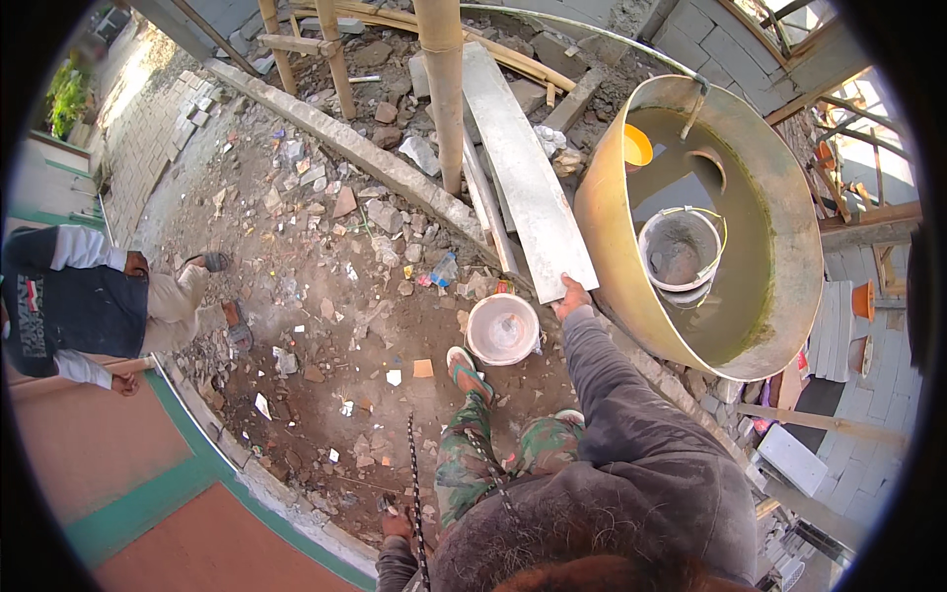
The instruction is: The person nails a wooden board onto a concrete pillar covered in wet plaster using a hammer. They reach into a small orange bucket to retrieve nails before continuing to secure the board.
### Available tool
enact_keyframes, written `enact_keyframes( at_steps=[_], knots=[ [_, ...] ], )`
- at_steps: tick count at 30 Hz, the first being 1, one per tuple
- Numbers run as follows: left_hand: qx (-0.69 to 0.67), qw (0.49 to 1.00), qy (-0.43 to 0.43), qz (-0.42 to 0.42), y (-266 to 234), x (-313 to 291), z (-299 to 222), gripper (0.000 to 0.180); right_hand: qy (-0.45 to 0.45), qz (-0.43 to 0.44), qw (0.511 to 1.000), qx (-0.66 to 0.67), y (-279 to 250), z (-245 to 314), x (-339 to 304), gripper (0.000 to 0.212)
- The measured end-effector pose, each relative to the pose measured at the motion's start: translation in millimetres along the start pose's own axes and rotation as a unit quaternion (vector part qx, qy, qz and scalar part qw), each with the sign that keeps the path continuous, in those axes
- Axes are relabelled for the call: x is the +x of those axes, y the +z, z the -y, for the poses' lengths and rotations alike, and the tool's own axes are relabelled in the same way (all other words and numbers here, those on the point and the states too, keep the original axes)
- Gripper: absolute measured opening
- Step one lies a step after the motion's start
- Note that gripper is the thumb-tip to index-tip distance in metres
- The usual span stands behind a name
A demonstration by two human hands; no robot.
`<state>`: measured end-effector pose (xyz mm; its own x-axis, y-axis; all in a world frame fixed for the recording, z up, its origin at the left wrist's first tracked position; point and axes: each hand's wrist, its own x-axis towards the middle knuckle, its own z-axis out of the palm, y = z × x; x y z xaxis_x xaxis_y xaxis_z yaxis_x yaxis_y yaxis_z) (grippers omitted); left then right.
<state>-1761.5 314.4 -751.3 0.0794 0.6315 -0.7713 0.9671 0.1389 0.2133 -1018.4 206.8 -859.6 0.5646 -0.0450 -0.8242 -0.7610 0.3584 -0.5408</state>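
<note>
My right hand grips the near end of a long, pale grey board, its fingers curled at the edge. The board slants away between a bamboo post and a big yellowish tub of murky water. A whitish bucket stands on the ground just left of that hand, with pale residue inside. Low in the picture, my left hand hangs beside my leg, closed around something small and dark that I cannot make out. Inside the tub are a grey bucket with a wire handle and a yellow scoop-like container.
Broken tiles and stones litter the dirt ground. A bamboo post rises ahead, near a low concrete kerb. At the left, another person sits or leans by a green-edged wall. Grey blocks are stacked at the right.
</note>
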Motion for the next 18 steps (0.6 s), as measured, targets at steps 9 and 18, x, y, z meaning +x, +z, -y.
enact_keyframes(
  at_steps=[9, 18],
  knots=[
    [-0.111, 0.967, 0.219, -0.072, -151.5, 39.5, -367.3, 0.04, -0.6, -0.047, 0.796, -0.065, 177.7, 347.5, -252.6, 0.022],
    [-0.267, 0.739, 0.58, -0.217, -240.2, -35.8, -687.3, 0.031, -0.819, -0.03, 0.387, -0.423, 114.9, 626.4, -516.3, 0.03]
  ],
)
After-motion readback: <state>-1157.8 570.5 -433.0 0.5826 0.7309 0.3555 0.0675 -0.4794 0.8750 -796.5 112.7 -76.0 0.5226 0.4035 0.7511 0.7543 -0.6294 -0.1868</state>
